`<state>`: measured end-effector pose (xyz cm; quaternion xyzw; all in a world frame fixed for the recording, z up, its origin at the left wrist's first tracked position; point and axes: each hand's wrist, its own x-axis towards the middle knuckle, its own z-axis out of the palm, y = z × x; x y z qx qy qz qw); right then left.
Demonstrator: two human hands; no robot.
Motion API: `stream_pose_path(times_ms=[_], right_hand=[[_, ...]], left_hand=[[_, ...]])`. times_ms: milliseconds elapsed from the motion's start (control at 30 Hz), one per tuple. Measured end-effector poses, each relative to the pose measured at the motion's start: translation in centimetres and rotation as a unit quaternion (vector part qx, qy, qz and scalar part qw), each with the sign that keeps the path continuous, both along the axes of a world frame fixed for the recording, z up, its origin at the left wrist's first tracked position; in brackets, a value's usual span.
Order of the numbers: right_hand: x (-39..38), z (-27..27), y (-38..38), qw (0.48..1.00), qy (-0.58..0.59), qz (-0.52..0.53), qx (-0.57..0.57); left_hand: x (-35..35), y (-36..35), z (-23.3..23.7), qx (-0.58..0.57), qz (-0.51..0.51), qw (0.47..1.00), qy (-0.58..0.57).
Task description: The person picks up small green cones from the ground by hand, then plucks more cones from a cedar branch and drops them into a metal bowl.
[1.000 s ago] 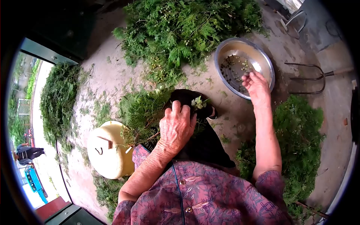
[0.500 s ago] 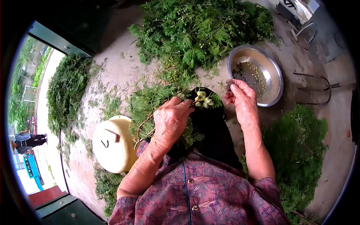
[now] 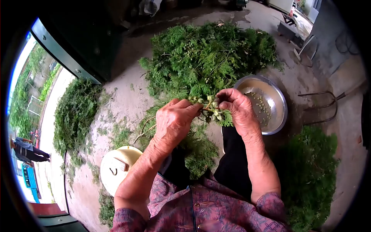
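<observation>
My left hand (image 3: pixel 174 120) is closed around a leafy conifer branch (image 3: pixel 143 129), whose sprays hang below and to the left of the hand. A cluster of pale green cones (image 3: pixel 214 112) shows at the branch's tip, just beyond my left thumb and fingers. My right hand (image 3: pixel 243 116) is at that cluster, with thumb and fingers pinched together at a green cone (image 3: pixel 215 104). The fingertips partly hide what they grip. Behind my right hand stands a metal basin (image 3: pixel 284 112) with loose green cones (image 3: pixel 262 104) on its bottom.
A large heap of cut greenery (image 3: pixel 208 58) lies ahead, with more piles at left (image 3: pixel 75 116) and right (image 3: pixel 309 178). A pale yellow lidded container (image 3: pixel 112 174) stands by my left arm. A pitchfork (image 3: pixel 328 106) lies at right. A person (image 3: pixel 31 150) is outside at far left.
My right hand has moved left from near the basin to the cone cluster and pinches there. My left hand still holds the branch. The view has tilted up somewhat.
</observation>
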<state>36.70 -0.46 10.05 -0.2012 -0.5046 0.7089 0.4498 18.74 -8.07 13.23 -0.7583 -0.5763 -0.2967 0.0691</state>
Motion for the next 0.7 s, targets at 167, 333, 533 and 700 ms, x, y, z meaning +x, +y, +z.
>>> stream_pose_path(times_ms=[167,333,533,700], right_hand=[[-0.1,1.1,1.4,0.998,-0.058,-0.010,-0.037],[-0.5,-0.6,4.9,0.983,-0.101,-0.131,0.081],[0.6,-2.3,10.6,0.982,0.075,-0.068,-0.157],[-1.9,-1.8,12.7,0.993,-0.025,-0.102,-0.045]], left_hand=[[0.2,3.6,-0.2,0.025,-0.021,0.999,-0.011],[-0.1,7.9,-2.1,0.009,-0.062,0.997,-0.049],[-1.7,12.8,-4.6,0.039,-0.064,0.991,-0.111],[-2.0,15.3,-5.9,0.051,-0.058,0.992,-0.102]])
